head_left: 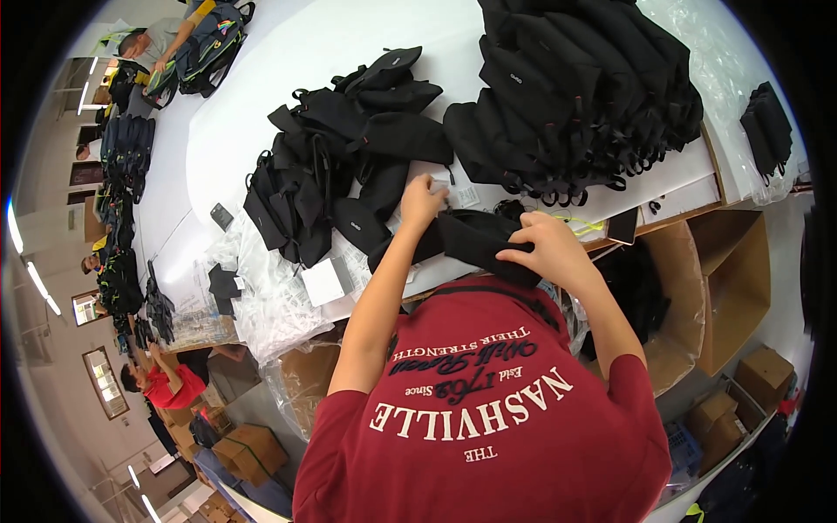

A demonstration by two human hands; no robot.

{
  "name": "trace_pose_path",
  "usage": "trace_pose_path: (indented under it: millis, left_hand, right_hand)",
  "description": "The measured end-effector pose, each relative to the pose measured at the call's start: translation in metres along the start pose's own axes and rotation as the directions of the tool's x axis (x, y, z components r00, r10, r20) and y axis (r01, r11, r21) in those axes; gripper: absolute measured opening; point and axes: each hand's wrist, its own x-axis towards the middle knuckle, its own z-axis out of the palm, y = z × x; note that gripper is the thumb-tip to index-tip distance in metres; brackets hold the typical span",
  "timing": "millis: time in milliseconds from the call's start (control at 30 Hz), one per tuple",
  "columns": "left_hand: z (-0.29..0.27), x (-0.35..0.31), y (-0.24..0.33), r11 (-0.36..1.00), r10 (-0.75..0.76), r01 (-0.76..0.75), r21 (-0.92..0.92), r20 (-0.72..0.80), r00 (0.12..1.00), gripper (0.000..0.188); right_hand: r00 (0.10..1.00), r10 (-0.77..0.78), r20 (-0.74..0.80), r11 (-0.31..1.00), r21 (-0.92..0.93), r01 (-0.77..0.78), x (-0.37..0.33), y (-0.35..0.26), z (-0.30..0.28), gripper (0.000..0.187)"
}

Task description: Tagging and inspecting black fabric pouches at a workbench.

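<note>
A black fabric pouch (pixel 484 241) lies at the near table edge, against my red shirt. My right hand (pixel 549 251) grips its right end between thumb and fingers. At the pouch's far left, my left hand (pixel 422 204) is closed, fingertips pinched on a small greyish piece whose kind I cannot make out. Small printed white packets (pixel 467 195) lie just beyond that hand. To the left spreads a loose heap of black pouches (pixel 349 144). Ahead on the right, many similar pouches stand packed in a tall pile (pixel 584 87), their loops hanging toward me.
Clear plastic wrap (pixel 266 301) and a white square box (pixel 326 281) lie left of my arm. A phone (pixel 222 216) rests farther left. Open cardboard boxes (pixel 737 288) stand below the right table edge. Other people work along the far left, one with a backpack (pixel 209 52).
</note>
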Motion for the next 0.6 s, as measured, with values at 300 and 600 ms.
trace_pose_path:
  millis: [300,600]
  left_hand:
    - [-0.108,-0.055,0.073,0.873,0.361,-0.363,-0.325,-0.069,0.93,0.016]
    - [-0.09,-0.1,0.052,0.397,-0.188,-0.183,-0.899,-0.275,0.943,0.068]
  right_hand:
    - [0.952,-0.262,-0.159,0.956,-0.179,0.234,0.019,-0.006,0.02,0.021]
    - [0.87,-0.333,-0.363,0.941,-0.069,0.331,0.027,-0.047,0.022,0.02]
